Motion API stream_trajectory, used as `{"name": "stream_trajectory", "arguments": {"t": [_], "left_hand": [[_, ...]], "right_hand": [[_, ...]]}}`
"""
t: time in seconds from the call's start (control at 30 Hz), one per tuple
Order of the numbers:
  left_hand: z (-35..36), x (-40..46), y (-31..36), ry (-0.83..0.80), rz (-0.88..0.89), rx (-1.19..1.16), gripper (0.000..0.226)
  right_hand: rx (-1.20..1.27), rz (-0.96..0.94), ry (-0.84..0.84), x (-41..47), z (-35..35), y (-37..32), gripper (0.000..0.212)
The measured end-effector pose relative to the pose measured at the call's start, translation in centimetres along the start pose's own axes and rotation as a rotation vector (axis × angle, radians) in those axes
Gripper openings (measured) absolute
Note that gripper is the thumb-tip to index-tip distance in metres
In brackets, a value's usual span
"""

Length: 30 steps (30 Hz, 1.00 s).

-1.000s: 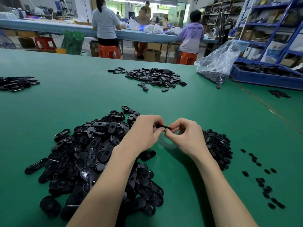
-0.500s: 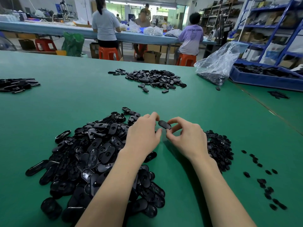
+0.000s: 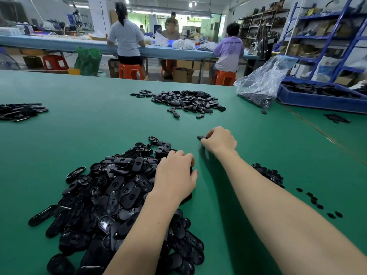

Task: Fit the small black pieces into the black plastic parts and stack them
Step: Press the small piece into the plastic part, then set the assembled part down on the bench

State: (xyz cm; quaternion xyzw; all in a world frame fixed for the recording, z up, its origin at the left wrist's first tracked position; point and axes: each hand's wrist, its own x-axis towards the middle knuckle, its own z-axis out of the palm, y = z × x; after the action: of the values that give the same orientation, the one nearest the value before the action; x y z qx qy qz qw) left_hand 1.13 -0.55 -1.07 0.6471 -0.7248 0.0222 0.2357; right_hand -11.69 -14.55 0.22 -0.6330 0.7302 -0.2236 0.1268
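Right now we are working at a green table [image 3: 99, 126], with our right hand [image 3: 219, 141] reaching forward and pinching a fitted black part [image 3: 201, 137] at its fingertips, the part poking out to the left of the curled fingers and sitting low over the table, though we cannot tell whether it is touching the surface. We are judging that we are holding it by one end so the rest stays free to be set down flat, out ahead of the supplies where a stack could grow. Our left hand [image 3: 175, 175] is resting on the near edge of the big pile of black plastic parts [image 3: 111, 195], fingers curled down into it, probably feeling for the next shell; whether it is already gripping one we cannot tell, since the fingertips are hidden. We are keeping the pile of small black pieces [image 3: 270, 174] just beyond our right forearm, on the right, so each hand has its own supply close by. A few loose pieces [image 3: 317, 205] are lying scattered further right. Across the table a second heap of parts [image 3: 186, 101] is lying well apart from us, and a clear plastic bag [image 3: 262, 84] is slumping against a blue tray [image 3: 321, 100].
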Motion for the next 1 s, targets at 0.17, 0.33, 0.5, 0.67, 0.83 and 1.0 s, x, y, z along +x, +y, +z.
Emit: {"name": "stream_trajectory", "arguments": {"t": [0.17, 0.33, 0.5, 0.67, 0.83, 1.0], "left_hand": [[-0.5, 0.2, -0.5, -0.041, -0.011, -0.038, 0.026], [-0.6, 0.2, -0.5, -0.072, -0.013, -0.04, 0.025], [-0.6, 0.3, -0.3, -0.092, -0.03, -0.02, 0.026], [-0.7, 0.3, 0.0, -0.101, -0.05, -0.008, 0.027], [-0.8, 0.3, 0.2, -0.091, -0.077, -0.053, 0.028], [-0.9, 0.3, 0.5, -0.089, -0.087, -0.116, 0.03]], "right_hand": [[0.015, 0.006, -0.02, 0.9, 0.0, -0.2, 0.022], [0.027, -0.031, -0.008, 0.0, -0.4, 0.3, 0.034], [0.05, -0.111, -0.012, -3.9, -1.3, 1.2, 0.02], [0.074, -0.176, 0.008, -8.6, -1.6, 2.2, 0.017], [0.027, -0.261, 0.024, -11.6, -1.1, 3.0, 0.025], [0.022, -0.33, -0.033, -12.0, -0.9, 3.5, 0.026]]}}
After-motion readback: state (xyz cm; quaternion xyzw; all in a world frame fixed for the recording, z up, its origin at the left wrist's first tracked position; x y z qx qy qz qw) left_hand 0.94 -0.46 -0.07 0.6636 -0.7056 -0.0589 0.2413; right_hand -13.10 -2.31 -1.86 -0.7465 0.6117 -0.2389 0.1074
